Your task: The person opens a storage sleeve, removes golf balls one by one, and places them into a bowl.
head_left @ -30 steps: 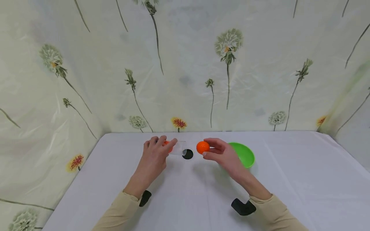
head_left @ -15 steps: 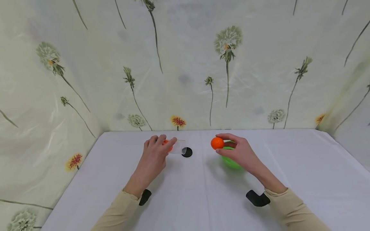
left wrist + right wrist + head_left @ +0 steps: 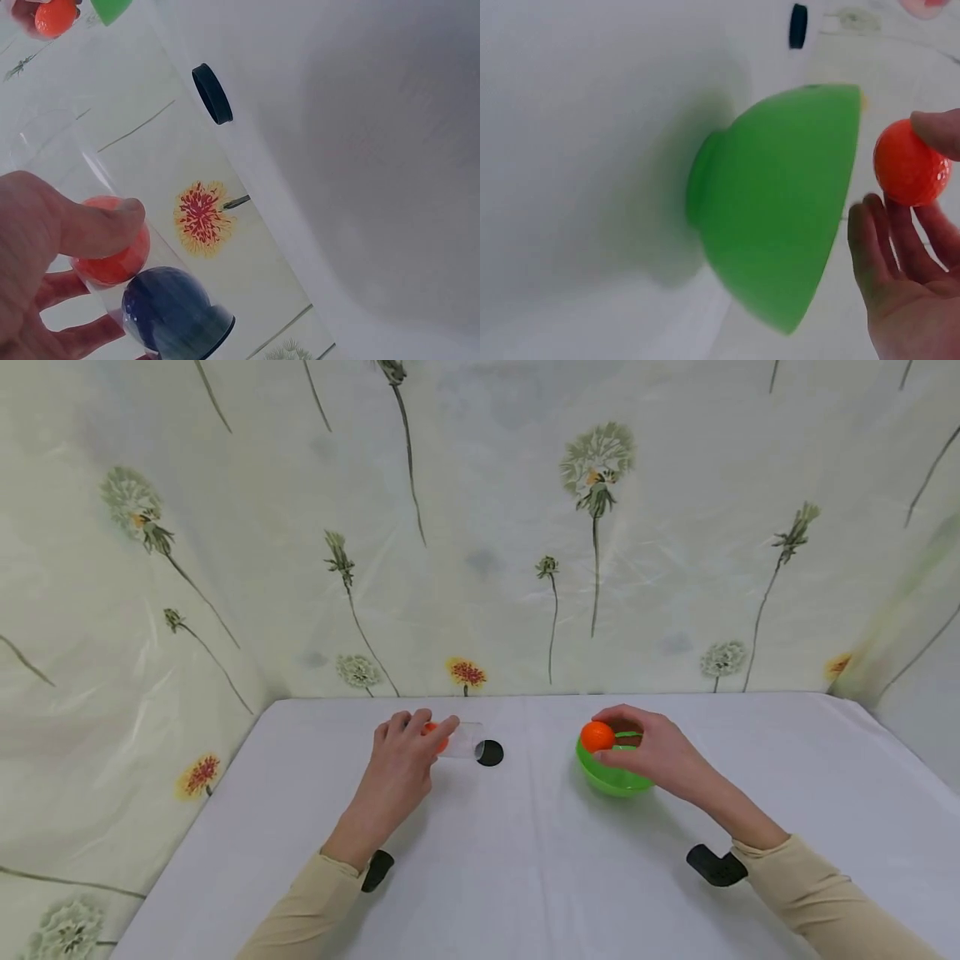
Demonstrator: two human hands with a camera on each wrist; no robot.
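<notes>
My left hand [image 3: 397, 768] grips a clear plastic tube [image 3: 467, 740], tilted with its open end toward the right. Inside it, the left wrist view shows an orange ball [image 3: 124, 255] and a dark blue ball [image 3: 163, 304] at the dark-rimmed closed end. Between thumb and fingertips, my right hand [image 3: 663, 756] pinches a dimpled orange golf ball [image 3: 597, 737]. That ball is over the left side of a green bowl [image 3: 611, 782], just above its rim. From the right wrist view, the bowl [image 3: 787, 187] stands upright on its foot; its inside is hidden there.
A round black lid [image 3: 491, 752] lies on the white-covered table [image 3: 510, 860], between the tube and the bowl. Dandelion-patterned cloth [image 3: 480, 610] hangs behind the table and along its sides. A black wrist mount [image 3: 716, 866] juts from the right sleeve.
My right hand has carried the orange golf ball rightward, from near the tube's mouth to over the green bowl. The left hand and tube have stayed nearly still.
</notes>
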